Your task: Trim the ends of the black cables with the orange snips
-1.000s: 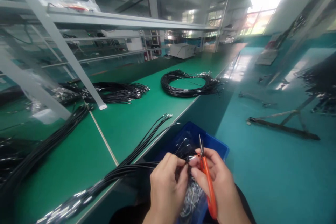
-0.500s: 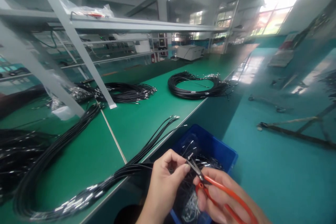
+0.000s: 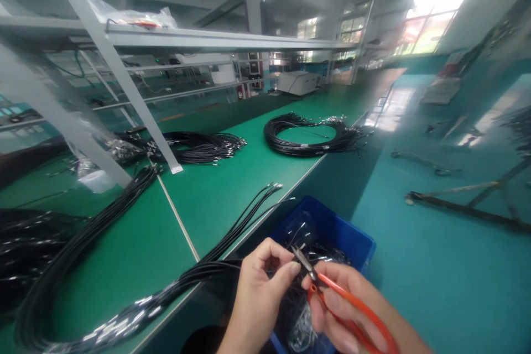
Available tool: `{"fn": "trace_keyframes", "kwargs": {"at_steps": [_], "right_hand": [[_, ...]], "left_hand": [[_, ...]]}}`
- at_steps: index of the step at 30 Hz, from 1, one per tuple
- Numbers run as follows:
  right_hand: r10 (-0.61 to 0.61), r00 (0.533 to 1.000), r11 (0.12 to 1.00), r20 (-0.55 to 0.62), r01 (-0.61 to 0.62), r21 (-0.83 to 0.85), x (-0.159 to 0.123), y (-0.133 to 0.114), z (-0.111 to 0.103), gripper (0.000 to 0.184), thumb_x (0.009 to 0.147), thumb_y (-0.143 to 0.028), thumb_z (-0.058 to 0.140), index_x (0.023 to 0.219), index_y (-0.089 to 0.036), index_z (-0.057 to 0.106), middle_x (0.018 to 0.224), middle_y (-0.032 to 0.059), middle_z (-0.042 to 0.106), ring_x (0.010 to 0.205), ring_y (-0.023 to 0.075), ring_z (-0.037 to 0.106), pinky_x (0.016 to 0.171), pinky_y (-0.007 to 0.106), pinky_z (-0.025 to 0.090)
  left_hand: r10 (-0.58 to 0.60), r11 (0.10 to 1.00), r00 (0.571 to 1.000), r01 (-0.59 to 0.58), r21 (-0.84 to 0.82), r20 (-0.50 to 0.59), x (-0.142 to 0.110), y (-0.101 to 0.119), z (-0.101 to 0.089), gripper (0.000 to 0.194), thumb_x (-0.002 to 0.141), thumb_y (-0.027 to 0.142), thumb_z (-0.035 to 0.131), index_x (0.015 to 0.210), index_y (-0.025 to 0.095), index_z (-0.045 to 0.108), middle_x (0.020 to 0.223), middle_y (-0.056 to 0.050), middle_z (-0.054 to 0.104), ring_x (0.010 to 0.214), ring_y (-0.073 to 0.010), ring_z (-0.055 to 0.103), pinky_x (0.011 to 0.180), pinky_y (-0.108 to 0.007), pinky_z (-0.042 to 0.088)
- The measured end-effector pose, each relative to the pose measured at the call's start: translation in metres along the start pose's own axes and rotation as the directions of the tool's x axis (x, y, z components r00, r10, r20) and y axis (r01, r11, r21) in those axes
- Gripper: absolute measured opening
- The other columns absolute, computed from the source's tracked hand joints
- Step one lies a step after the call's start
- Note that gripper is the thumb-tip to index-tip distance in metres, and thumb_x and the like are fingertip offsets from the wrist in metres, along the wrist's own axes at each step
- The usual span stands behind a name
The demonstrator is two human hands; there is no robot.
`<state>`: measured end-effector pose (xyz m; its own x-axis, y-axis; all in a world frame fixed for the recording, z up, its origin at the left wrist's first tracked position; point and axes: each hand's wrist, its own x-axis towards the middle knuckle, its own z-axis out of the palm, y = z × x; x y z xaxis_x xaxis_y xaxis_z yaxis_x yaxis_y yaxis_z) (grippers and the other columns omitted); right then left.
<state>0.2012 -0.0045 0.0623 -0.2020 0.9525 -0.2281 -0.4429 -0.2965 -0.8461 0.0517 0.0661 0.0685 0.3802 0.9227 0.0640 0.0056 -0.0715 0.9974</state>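
Over a blue bin, my left hand (image 3: 263, 290) pinches the end of a black cable between thumb and forefinger; most of that end is hidden by the fingers. My right hand (image 3: 342, 293) grips a pair of scissors (image 3: 306, 261) with orange-red handles. Their blades are beside my left fingertips, at the cable end. A bundle of black cables (image 3: 203, 270) runs from the bench toward my left hand, with shiny silvery pieces along its lower stretch. Several loose cable ends with metal tips (image 3: 274, 187) stick out over the bench edge.
The blue bin (image 3: 360, 240) below my hands holds clear plastic and dark scraps. On the green bench (image 3: 232, 199) lie a coiled cable bundle (image 3: 286, 146), another cable pile (image 3: 199, 146) and dark cables at left. A white shelf post (image 3: 136, 99) rises from the bench. A wheeled frame (image 3: 464, 207) stands right.
The scissors have shifted slightly up and left, and their blades look closer together. My left hand stays almost in place, still pinching.
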Motion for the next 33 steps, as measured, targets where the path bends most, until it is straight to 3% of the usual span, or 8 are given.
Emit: {"fn": "trace_keyframes", "kwargs": {"at_steps": [8, 11, 15, 17, 19, 22, 27, 33], "right_hand": [[0.01, 0.999, 0.979, -0.038, -0.018, -0.204, 0.002, 0.006, -0.006, 0.034, 0.065, -0.038, 0.075, 0.077, -0.017, 0.052, 0.051, -0.0015, 0.061, 0.031, 0.0017, 0.036, 0.032, 0.012, 0.024], [-0.065, 0.992, 0.99, -0.109, 0.051, -0.129, -0.005, -0.001, -0.008, 0.038, 0.065, -0.044, 0.074, 0.085, -0.018, 0.055, 0.058, 0.0013, 0.064, 0.032, 0.0031, 0.036, 0.033, 0.016, 0.025], [-0.129, 0.937, 0.991, -0.326, 0.132, -0.012, -0.011, -0.013, -0.014, 0.042, 0.058, -0.045, 0.079, 0.086, -0.02, 0.06, 0.061, 0.0026, 0.064, 0.033, 0.0073, 0.04, 0.035, 0.023, 0.03], [-0.13, 0.917, 0.99, -0.377, 0.144, 0.01, -0.012, -0.016, -0.015, 0.045, 0.053, -0.045, 0.081, 0.086, -0.022, 0.062, 0.061, 0.0031, 0.064, 0.033, 0.0085, 0.04, 0.035, 0.025, 0.032], [-0.134, 0.909, 0.987, -0.393, 0.157, 0.025, -0.012, -0.017, -0.015, 0.044, 0.052, -0.044, 0.082, 0.085, -0.022, 0.063, 0.061, 0.0029, 0.064, 0.033, 0.0088, 0.04, 0.036, 0.026, 0.033], [-0.137, 0.909, 0.986, -0.394, 0.163, 0.034, -0.009, -0.015, -0.011, 0.041, 0.054, -0.041, 0.082, 0.086, -0.023, 0.063, 0.061, 0.0022, 0.063, 0.034, 0.0095, 0.04, 0.038, 0.027, 0.034], [-0.12, 0.926, 0.989, -0.359, 0.145, 0.043, -0.005, -0.009, -0.006, 0.032, 0.063, -0.035, 0.078, 0.089, -0.023, 0.062, 0.064, 0.0018, 0.063, 0.036, 0.0087, 0.039, 0.041, 0.026, 0.035], [-0.112, 0.94, 0.992, -0.323, 0.123, 0.013, -0.007, -0.005, -0.008, 0.028, 0.07, -0.036, 0.072, 0.091, -0.022, 0.06, 0.067, 0.0023, 0.064, 0.039, 0.0079, 0.04, 0.044, 0.025, 0.037]], "left_hand": [[-0.008, 0.999, 1.0, 0.009, 0.044, -0.024, 0.004, -0.006, 0.001, 0.011, 0.073, 0.019, 0.064, 0.067, 0.017, 0.056, 0.061, 0.004, 0.052, 0.058, -0.0108, 0.046, 0.056, -0.02, 0.038], [0.024, 0.968, 0.999, -0.031, 0.249, 0.03, 0.002, -0.01, 0.013, 0.009, 0.071, 0.015, 0.063, 0.065, 0.019, 0.058, 0.061, 0.004, 0.056, 0.058, -0.0124, 0.051, 0.054, -0.021, 0.039], [0.062, 0.66, 0.978, -0.192, 0.726, 0.201, 0.006, -0.012, 0.011, 0.009, 0.067, 0.018, 0.067, 0.066, 0.026, 0.066, 0.068, 0.004, 0.065, 0.066, -0.0154, 0.059, 0.058, -0.022, 0.042], [0.114, 0.453, 0.993, -0.063, 0.889, 0.012, 0.014, -0.01, -0.009, 0.009, 0.078, 0.023, 0.058, 0.077, 0.026, 0.066, 0.08, 0.0, 0.066, 0.08, -0.0189, 0.06, 0.069, -0.026, 0.044], [0.161, 0.364, 0.971, 0.109, 0.925, -0.178, 0.024, -0.01, -0.038, 0.021, 0.087, 0.022, 0.043, 0.088, 0.02, 0.064, 0.092, -0.009, 0.063, 0.091, -0.0253, 0.056, 0.076, -0.035, 0.041], [0.138, 0.287, 0.946, 0.245, 0.926, -0.293, 0.033, -0.015, -0.075, 0.013, 0.082, 0.023, 0.051, 0.076, 0.019, 0.062, 0.084, -0.01, 0.061, 0.086, -0.0282, 0.057, 0.07, -0.036, 0.04], [0.053, 0.293, 0.936, 0.319, 0.901, -0.348, 0.036, -0.025, -0.097, 0.015, 0.081, 0.03, 0.053, 0.069, 0.023, 0.059, 0.076, -0.003, 0.063, 0.07, -0.0227, 0.06, 0.058, -0.029, 0.036], [-0.037, 0.421, 0.916, 0.376, 0.825, -0.399, 0.044, -0.024, -0.106, 0.011, 0.074, 0.032, 0.06, 0.065, 0.026, 0.06, 0.067, 0.0, 0.066, 0.065, -0.021, 0.06, 0.054, -0.026, 0.033]]}}
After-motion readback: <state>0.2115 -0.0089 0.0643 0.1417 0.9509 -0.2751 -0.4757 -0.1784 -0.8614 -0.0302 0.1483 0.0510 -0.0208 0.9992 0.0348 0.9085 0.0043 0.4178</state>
